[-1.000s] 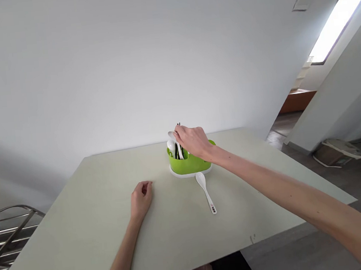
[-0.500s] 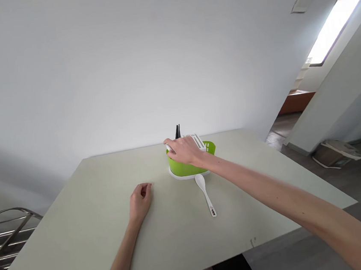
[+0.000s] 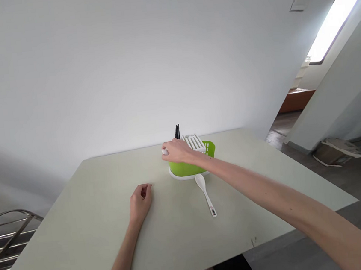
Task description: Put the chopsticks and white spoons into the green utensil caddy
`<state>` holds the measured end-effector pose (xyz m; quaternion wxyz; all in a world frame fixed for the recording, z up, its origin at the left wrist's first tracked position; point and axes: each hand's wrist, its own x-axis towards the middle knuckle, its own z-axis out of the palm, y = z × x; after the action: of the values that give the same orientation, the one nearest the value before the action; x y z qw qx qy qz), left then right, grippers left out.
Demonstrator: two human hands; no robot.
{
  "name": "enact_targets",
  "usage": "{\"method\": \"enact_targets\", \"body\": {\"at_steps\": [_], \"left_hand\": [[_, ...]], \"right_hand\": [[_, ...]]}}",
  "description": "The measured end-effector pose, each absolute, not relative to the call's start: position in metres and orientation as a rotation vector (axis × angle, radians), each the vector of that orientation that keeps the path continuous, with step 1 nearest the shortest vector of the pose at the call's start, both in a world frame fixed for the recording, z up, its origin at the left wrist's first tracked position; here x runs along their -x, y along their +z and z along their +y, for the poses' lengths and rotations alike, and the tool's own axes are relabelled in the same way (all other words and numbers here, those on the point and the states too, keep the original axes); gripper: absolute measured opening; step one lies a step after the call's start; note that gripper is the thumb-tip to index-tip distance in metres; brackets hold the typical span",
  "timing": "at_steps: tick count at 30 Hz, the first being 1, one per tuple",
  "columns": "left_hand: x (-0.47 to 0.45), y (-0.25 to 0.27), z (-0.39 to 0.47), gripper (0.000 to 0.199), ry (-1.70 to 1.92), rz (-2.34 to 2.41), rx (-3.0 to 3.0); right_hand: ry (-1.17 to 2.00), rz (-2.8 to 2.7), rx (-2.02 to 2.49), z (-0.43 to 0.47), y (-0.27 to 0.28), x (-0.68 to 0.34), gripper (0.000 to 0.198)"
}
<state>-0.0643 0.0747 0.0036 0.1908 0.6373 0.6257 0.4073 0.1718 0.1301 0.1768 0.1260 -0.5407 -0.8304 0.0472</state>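
Across the near side of a green and white utensil holder [image 3: 187, 168], my right hand [image 3: 177, 150] is closed on a white spoon-like utensil [image 3: 165, 152]. Only its rounded end shows at my fingertips; the rest is hidden by the hand. Black utensil tips [image 3: 177, 131] stick up behind my hand from the holder. A white spoon [image 3: 207, 197] lies on the table, bowl toward the holder and handle toward me. My left hand [image 3: 140, 202] rests on the tabletop left of the spoon, fingers curled in with nothing visible in them.
The pale table [image 3: 90, 230] stands against a grey-white wall [image 3: 147, 65]. A metal rack [image 3: 8, 243] is past its left edge. On the floor at the right sits a box-like container [image 3: 335, 153], beyond the table corner.
My right hand has shifted slightly left with the white utensil, uncovering more of the holder's white slotted top. My left hand and the spoon on the table stay where they were.
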Motion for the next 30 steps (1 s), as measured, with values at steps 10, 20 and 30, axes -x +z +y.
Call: {"method": "enact_targets", "body": {"at_steps": [10,20,30], "left_hand": [[0.063,0.004,0.075,0.035,1.15,1.755,-1.791],[0.062,0.006,0.074,0.037,1.157,1.748,-1.799],[0.062,0.007,0.073,0.038,1.143,1.749,-1.785]], "right_hand": [[0.346,-2.424,1.599,0.145,0.173,-0.175,0.022],[0.623,-2.377,1.552,0.163,0.168,-0.174,0.029],[0.759,-2.101,1.216,0.114,0.217,-0.217,0.023]]}}
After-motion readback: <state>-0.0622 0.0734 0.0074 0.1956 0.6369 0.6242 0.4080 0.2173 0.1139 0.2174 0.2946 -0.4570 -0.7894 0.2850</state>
